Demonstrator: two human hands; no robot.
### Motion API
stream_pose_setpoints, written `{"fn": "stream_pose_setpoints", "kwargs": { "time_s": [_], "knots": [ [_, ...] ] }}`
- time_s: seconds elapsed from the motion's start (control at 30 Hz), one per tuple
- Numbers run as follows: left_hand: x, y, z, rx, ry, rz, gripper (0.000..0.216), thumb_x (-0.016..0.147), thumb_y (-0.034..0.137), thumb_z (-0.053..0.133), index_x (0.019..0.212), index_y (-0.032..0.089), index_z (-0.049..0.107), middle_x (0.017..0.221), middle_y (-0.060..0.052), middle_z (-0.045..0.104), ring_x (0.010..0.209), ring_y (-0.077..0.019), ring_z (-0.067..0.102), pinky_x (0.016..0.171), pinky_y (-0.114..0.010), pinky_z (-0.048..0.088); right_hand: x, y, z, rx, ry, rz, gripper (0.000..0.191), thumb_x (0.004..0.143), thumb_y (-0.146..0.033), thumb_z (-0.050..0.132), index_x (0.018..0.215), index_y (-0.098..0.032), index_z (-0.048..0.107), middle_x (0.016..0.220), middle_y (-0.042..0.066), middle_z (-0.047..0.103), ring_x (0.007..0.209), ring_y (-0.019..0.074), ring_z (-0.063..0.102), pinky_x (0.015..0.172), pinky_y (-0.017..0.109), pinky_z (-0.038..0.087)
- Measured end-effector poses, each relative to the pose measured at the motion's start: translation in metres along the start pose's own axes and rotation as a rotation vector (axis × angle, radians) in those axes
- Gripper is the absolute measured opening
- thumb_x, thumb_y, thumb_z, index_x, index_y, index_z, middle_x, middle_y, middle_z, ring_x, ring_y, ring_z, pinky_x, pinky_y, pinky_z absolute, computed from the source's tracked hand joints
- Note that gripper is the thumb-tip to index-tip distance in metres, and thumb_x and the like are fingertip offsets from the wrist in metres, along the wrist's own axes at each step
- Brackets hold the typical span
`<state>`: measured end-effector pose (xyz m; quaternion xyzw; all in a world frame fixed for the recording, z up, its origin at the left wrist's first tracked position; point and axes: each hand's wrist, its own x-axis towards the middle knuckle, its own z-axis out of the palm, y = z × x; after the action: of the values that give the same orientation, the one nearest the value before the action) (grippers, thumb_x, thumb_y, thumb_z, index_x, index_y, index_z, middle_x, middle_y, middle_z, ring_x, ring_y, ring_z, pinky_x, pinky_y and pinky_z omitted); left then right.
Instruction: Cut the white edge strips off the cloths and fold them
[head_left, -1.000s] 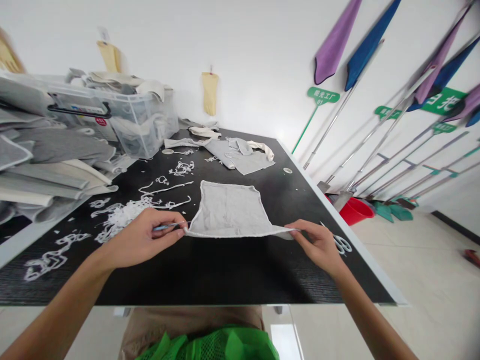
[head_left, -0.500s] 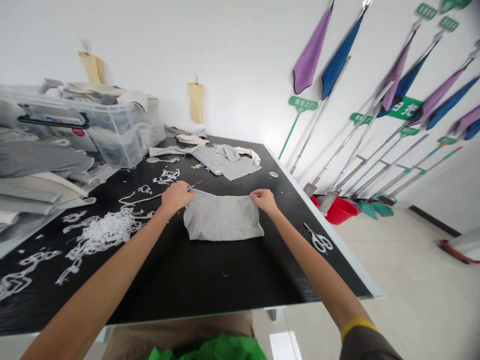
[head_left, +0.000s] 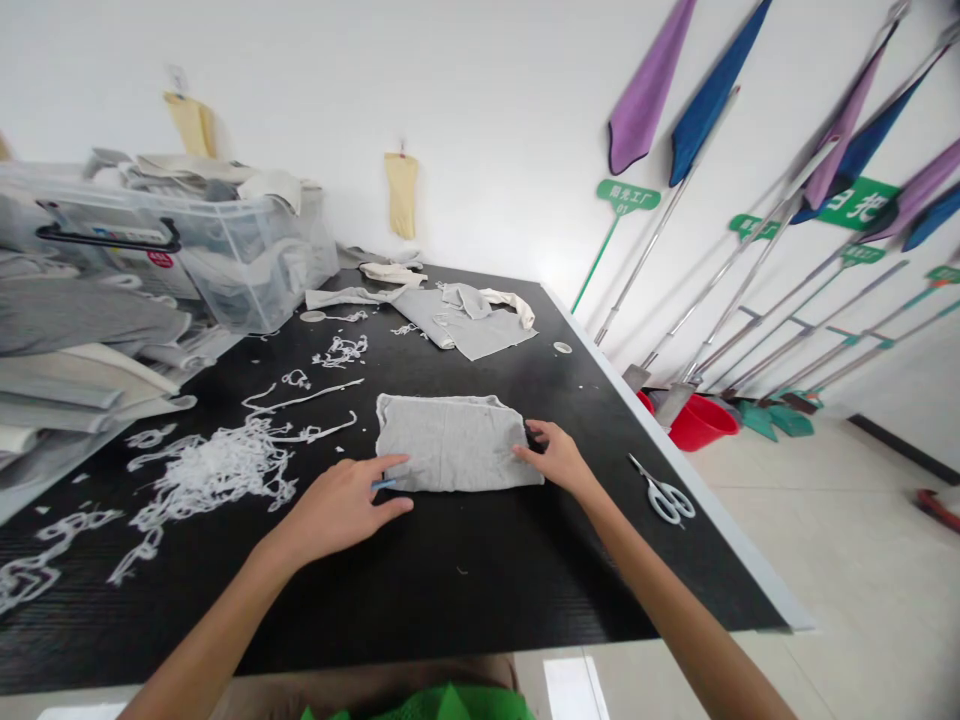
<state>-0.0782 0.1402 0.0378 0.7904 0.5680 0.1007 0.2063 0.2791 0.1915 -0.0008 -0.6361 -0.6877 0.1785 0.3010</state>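
A folded grey cloth [head_left: 454, 441] lies flat on the black table [head_left: 450, 560]. My left hand [head_left: 341, 505] rests at the cloth's near left corner, fingers curled around a small blue-handled tool [head_left: 384, 484] whose tip pokes out by the thumb. My right hand [head_left: 555, 455] presses on the cloth's right edge with its fingers stretched out and holds nothing.
White scissors [head_left: 664, 495] lie right of my right hand near the table edge. White trimmings [head_left: 217, 465] litter the left side. Grey and cream cloths [head_left: 465, 315] lie at the back. A clear bin [head_left: 225, 250] and stacked fabric [head_left: 82, 350] stand left. Mops [head_left: 720, 250] lean on the wall above a red bucket [head_left: 697, 422].
The cloth went from spread open to folded in half. Both hands carried its near edge to the far side, then came back to the folded cloth's two ends.
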Motion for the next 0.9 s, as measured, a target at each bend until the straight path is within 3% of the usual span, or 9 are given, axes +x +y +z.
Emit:
{"fn": "stream_pose_setpoints", "kwargs": {
  "time_s": [0.13,0.27,0.4,0.5,0.6,0.77,0.9],
  "knots": [
    [-0.007,-0.004,0.013,0.152,0.037,-0.006,0.062,0.08,0.054,0.061,0.138,0.032,0.051,0.084,-0.005,0.072,0.09,-0.0294,0.066,0.081,-0.036,0.046,-0.036,-0.009,-0.005,0.004,-0.048,-0.193,0.068,0.072,-0.045,0.075,0.132,-0.022,0.053,0.132,0.013,0.056,0.115,0.0294,0.058,0.098,0.047,0.048],
    [0.0,-0.008,0.016,0.139,0.141,-0.104,0.065,0.084,0.059,0.053,0.142,0.029,0.047,0.085,-0.007,0.072,0.088,-0.0288,0.067,0.077,-0.035,0.046,-0.049,-0.009,0.0,0.001,-0.024,-0.111,0.067,0.078,-0.046,0.069,0.136,-0.019,0.048,0.13,0.016,0.056,0.112,0.0296,0.06,0.097,0.05,0.049],
    [0.005,-0.014,0.015,0.077,0.11,-0.07,0.065,0.08,0.051,0.061,0.14,0.03,0.049,0.083,-0.004,0.073,0.087,-0.0281,0.068,0.079,-0.035,0.047,-0.048,-0.014,0.009,-0.018,-0.018,-0.168,0.067,0.073,-0.044,0.074,0.131,-0.018,0.053,0.134,0.016,0.054,0.122,0.032,0.054,0.105,0.05,0.043],
    [0.01,-0.018,0.01,-0.097,0.104,-0.083,0.057,0.084,0.055,0.053,0.132,0.025,0.057,0.103,-0.006,0.073,0.096,-0.0251,0.067,0.086,-0.032,0.048,-0.045,-0.017,0.017,0.044,0.03,-0.119,0.055,0.078,-0.04,0.068,0.126,-0.016,0.056,0.128,0.017,0.059,0.118,0.0308,0.057,0.103,0.05,0.046],
    [0.02,-0.017,0.005,-0.103,0.136,-0.239,0.059,0.088,0.062,0.04,0.122,0.02,0.064,0.119,-0.011,0.068,0.109,-0.0282,0.063,0.092,-0.034,0.046,-0.04,-0.013,0.028,0.17,0.107,-0.024,0.044,0.082,-0.034,0.062,0.121,-0.016,0.059,0.119,0.015,0.065,0.109,0.0284,0.064,0.097,0.048,0.05],
    [0.034,-0.004,0.019,0.02,0.135,-0.38,0.063,0.078,0.067,0.048,0.103,0.013,0.069,0.102,-0.021,0.07,0.101,-0.0413,0.064,0.081,-0.045,0.049,-0.041,-0.002,0.039,0.212,0.195,-0.019,0.044,0.073,-0.026,0.068,0.117,-0.019,0.06,0.119,0.013,0.065,0.109,0.0292,0.063,0.092,0.047,0.053],
    [0.041,0.011,0.036,0.018,0.198,-0.422,0.057,0.078,0.064,0.047,0.095,0.014,0.069,0.095,-0.022,0.07,0.093,-0.0416,0.066,0.075,-0.045,0.049,-0.045,-0.003,0.036,0.226,0.204,-0.043,0.04,0.074,-0.023,0.065,0.114,-0.019,0.062,0.118,0.013,0.064,0.11,0.0286,0.062,0.094,0.047,0.052]
  ]
}}
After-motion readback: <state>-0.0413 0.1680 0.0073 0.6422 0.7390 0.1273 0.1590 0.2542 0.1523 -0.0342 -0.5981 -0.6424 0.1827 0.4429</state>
